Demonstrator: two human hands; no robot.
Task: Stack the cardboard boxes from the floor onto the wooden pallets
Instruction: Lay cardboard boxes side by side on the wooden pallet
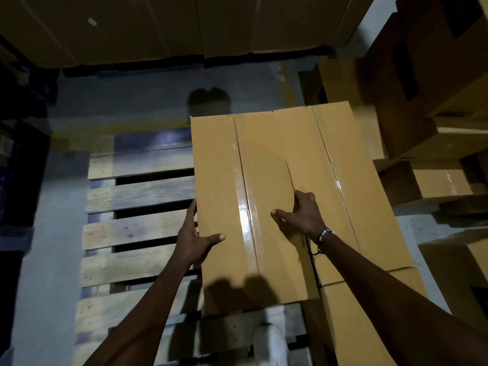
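left hand [194, 240]: holds left box [224, 207] by its side edge, thumb on top | right hand [301, 216]: fingers spread, pressing on the box top | boxes lie on pallet [137, 233]

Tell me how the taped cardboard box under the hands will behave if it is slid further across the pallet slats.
The cardboard box looks stiff: flat top, straight edges, so it should slide as one piece. Its glossy tape may be slippery under the right hand. The left hand grips its side edge. Gaps between the pallet slats could catch its bottom edge. Weight cannot be judged.
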